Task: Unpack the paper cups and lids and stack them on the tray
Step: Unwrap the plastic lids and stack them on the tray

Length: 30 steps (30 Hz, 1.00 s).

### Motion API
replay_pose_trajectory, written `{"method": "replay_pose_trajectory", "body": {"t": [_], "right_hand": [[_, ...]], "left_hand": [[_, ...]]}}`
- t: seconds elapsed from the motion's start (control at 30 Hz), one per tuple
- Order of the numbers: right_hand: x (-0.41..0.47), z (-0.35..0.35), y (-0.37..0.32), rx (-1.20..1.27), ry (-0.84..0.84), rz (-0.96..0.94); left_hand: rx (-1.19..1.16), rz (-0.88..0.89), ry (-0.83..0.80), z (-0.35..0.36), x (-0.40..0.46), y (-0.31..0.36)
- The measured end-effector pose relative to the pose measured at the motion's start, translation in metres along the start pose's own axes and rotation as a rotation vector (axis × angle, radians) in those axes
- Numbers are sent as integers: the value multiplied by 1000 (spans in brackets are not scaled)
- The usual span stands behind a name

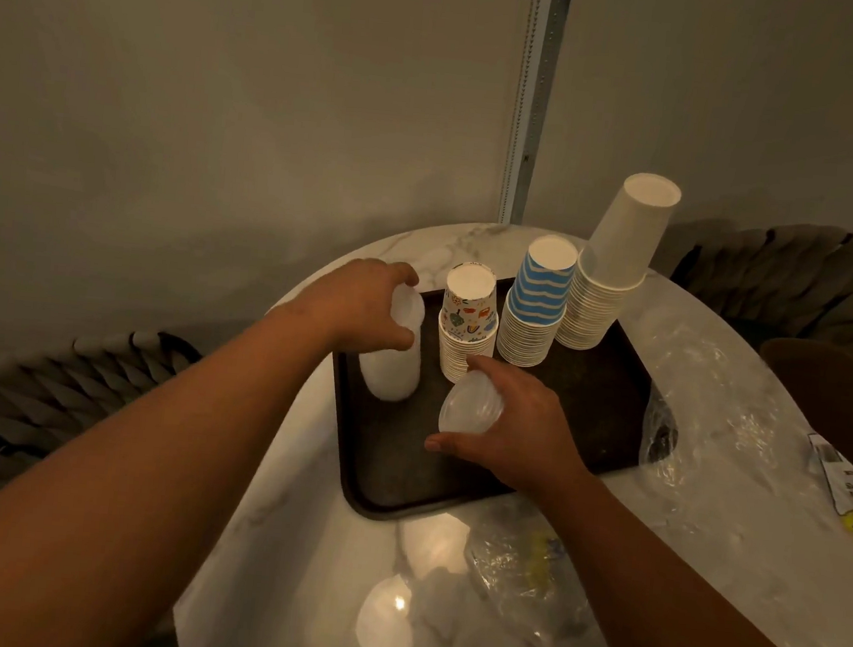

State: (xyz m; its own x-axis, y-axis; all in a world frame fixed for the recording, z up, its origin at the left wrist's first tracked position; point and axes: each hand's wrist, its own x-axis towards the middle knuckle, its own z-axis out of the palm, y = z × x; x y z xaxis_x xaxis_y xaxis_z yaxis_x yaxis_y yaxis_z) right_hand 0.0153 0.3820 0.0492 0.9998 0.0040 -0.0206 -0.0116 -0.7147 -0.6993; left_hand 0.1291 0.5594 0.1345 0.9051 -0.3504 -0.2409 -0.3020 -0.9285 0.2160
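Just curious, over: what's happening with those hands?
Left hand grips lid stack on tray. Right hand holds more lids. Nothing blocking.

The round table (752, 352) had a polished, white marble-look top with grey veins, glossy enough to mirror a lamp. The dark tray (586, 420) looked matt, with a fine grain. The three cup stacks were matt paper: plain white (608, 282), blue-and-white striped (536, 307), and white with small coloured prints (469, 316). The lid stack (392, 372) and the lids (471, 404) were smooth, translucent, frosted plastic. Crinkled clear plastic wrap (706, 399) shone in its folds. The chair backs (47, 393) were coarse woven cord.
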Motion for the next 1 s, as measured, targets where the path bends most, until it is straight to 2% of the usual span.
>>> {"method": "replay_pose_trajectory", "body": {"t": [0.27, 0.77, 0.83, 0.93, 0.97, 1.0], "right_hand": [[-2, 1, 6, 13, 0, 18], [-5, -6, 5, 16, 26, -6], [-6, -9, 6, 22, 29, -7], [-10, -14, 3, 35, 18, -15], [-11, -16, 1, 47, 20, -28], [-12, -18, -1, 62, 23, -43]], "left_hand": [[141, 25, -165, 26, 34, -12], [-21, -145, -182, 43, 18, -11], [-17, -117, -57, 35, 3, -2], [-254, -36, 319, 33, -33, 25], [-365, -55, 320, 35, -44, 35], [-469, -84, 229, 40, -54, 44]]}}
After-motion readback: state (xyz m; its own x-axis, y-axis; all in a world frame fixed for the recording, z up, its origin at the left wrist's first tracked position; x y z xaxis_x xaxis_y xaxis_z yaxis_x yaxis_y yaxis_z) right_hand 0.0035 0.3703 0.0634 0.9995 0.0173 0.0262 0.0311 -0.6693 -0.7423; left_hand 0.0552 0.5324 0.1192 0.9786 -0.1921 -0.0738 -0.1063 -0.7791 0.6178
